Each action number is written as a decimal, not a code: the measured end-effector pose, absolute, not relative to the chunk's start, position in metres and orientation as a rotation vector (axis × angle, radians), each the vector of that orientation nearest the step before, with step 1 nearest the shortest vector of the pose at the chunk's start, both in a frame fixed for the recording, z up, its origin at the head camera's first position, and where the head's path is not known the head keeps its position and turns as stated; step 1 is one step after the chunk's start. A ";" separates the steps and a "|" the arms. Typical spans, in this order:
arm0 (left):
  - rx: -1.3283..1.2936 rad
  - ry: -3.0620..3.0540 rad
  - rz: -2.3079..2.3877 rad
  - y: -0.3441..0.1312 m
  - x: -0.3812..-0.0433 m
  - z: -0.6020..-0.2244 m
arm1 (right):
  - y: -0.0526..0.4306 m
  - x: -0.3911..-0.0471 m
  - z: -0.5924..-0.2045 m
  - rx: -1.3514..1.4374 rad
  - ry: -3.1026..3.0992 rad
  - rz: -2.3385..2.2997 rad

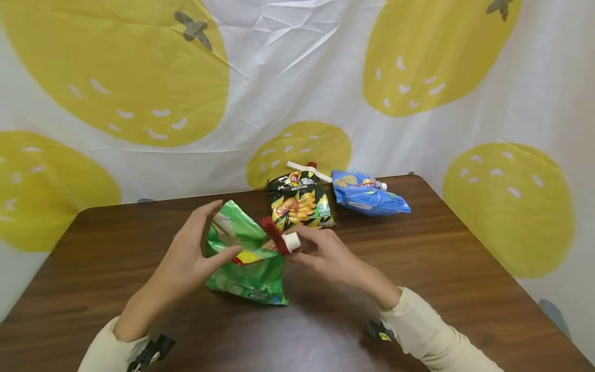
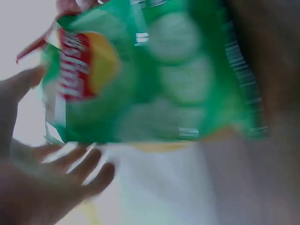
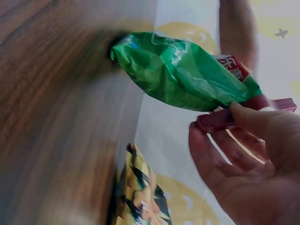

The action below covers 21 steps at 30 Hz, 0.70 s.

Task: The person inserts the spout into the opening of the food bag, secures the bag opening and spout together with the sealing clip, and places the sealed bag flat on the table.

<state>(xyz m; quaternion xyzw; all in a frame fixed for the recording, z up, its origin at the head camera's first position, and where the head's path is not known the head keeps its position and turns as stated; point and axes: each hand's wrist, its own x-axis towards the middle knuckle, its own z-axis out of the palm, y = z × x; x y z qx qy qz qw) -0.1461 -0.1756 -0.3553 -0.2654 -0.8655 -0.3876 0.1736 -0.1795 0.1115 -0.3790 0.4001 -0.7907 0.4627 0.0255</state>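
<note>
A green chip bag (image 1: 260, 281) stands tilted above the near-middle of the table, its top folded. Across its upper right corner lies a red sealing clip (image 1: 275, 236) with a white screw cap (image 1: 292, 242). My right hand (image 1: 327, 253) pinches this clip between thumb and fingers, as the right wrist view shows with the red clip (image 3: 215, 121). At the bag's left side my left hand (image 1: 190, 253) is spread, thumb and fingers apart. In the left wrist view its fingers (image 2: 101, 180) lie off the printed face; whether the thumb touches the bag is unclear.
Behind, a black chip bag (image 1: 302, 201) stands with a white clip (image 1: 309, 169) with a red cap across its top. Right of it lies a blue chip bag (image 1: 369, 199) with a white cap (image 1: 382, 186). A patterned curtain (image 1: 297, 77) hangs behind the brown table (image 1: 418, 268).
</note>
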 end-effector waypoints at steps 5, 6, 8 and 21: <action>-0.719 -2.746 -1.588 -0.214 -0.149 -0.385 | 0.099 -0.183 -0.384 1.135 -2.418 1.542; -0.725 -2.735 -1.632 -0.219 -0.150 -0.389 | 0.095 -0.184 -0.385 1.115 -2.409 1.549; -0.726 -2.689 -1.625 -0.225 -0.153 -0.393 | 0.088 -0.190 -0.383 1.082 -2.385 1.577; -0.460 -2.468 -1.277 -0.238 -0.212 -0.387 | 0.038 -0.273 -0.350 0.964 -2.602 1.301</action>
